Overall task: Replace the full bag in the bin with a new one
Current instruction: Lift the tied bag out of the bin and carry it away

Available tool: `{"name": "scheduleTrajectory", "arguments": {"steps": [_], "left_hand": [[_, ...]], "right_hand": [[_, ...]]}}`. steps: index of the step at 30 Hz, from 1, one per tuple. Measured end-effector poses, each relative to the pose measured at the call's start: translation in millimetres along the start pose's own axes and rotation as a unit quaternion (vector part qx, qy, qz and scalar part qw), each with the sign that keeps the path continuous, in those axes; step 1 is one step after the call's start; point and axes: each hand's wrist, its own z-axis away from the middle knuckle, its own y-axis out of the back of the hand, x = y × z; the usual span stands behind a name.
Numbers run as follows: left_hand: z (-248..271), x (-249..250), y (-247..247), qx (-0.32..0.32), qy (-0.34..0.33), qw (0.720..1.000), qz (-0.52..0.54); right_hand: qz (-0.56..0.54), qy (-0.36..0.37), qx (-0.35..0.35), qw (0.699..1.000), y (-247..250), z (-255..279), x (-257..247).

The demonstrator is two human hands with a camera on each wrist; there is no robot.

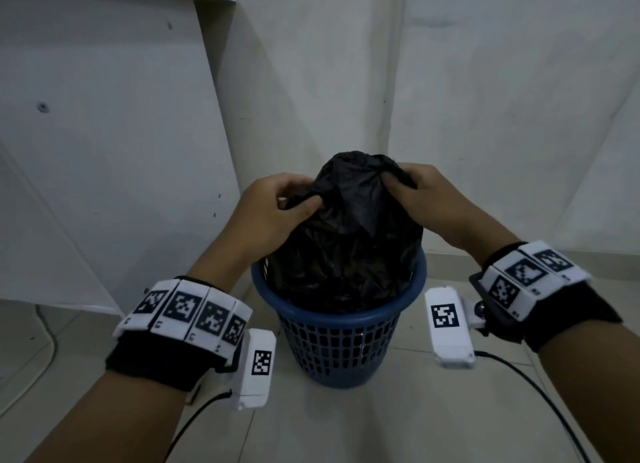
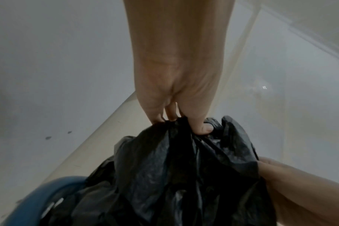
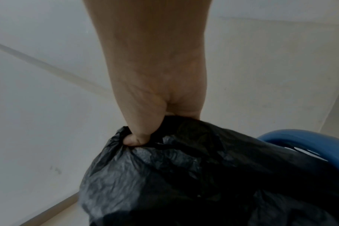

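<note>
A full black bin bag point(image 1: 349, 244) bulges up out of a blue mesh bin point(image 1: 341, 338) on the tiled floor. My left hand point(image 1: 294, 202) pinches a gathered fold at the bag's upper left, thumb and fingers curled into the plastic. My right hand point(image 1: 401, 182) grips the bag's top at the upper right. In the left wrist view the left hand point(image 2: 184, 122) clutches the bunched black bag point(image 2: 174, 175) over the bin's blue rim point(image 2: 29, 203). The right wrist view shows the right hand point(image 3: 143, 134) clenched on the crumpled bag point(image 3: 184, 175) beside the bin's rim point(image 3: 310, 140).
The bin stands in a corner of white walls point(image 1: 485, 98). A white panel point(image 1: 104, 133) leans or stands at the left. Cables point(image 1: 519, 376) trail over the pale floor tiles point(image 1: 346, 428) by my wrists.
</note>
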Motion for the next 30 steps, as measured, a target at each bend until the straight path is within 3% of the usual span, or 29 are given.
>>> {"name": "scheduleTrajectory", "arguments": {"steps": [7, 11, 15, 18, 21, 24, 27, 30], "left_hand": [[-2.4, -9.2, 17.8, 0.042, 0.018, 0.999, 0.010], [6.2, 6.7, -5.3, 0.042, 0.014, 0.989, 0.144], [14.2, 8.8, -23.7, -0.008, -0.076, 0.997, 0.033], [18.4, 8.3, -26.3, -0.038, -0.088, 0.994, -0.059], [20.9, 2.0, -32.3, -0.074, -0.050, 0.992, -0.088], [24.5, 5.2, -37.9, -0.097, 0.056, 0.994, 0.020], [25.7, 16.0, -39.2, -0.110, 0.157, 0.974, 0.121], [24.1, 23.7, -36.7, -0.077, 0.215, 0.955, 0.191]], "right_hand": [[0.007, -0.043, 0.001, 0.999, 1.8, 1.8, 2.3], [-0.052, -0.083, -0.012, 0.995, -8.1, -0.3, -1.8], [-0.154, -0.108, -0.026, 0.982, -10.5, -0.8, 2.2], [-0.220, -0.125, -0.016, 0.967, -8.5, 1.5, 5.1], [-0.236, -0.140, -0.018, 0.961, -8.1, 5.1, 9.3], [-0.211, -0.124, -0.024, 0.969, -10.7, 10.0, 13.9], [-0.195, -0.107, -0.025, 0.975, -13.1, 10.8, 13.6], [-0.204, -0.087, -0.088, 0.971, -11.5, 11.1, 12.0]]}}
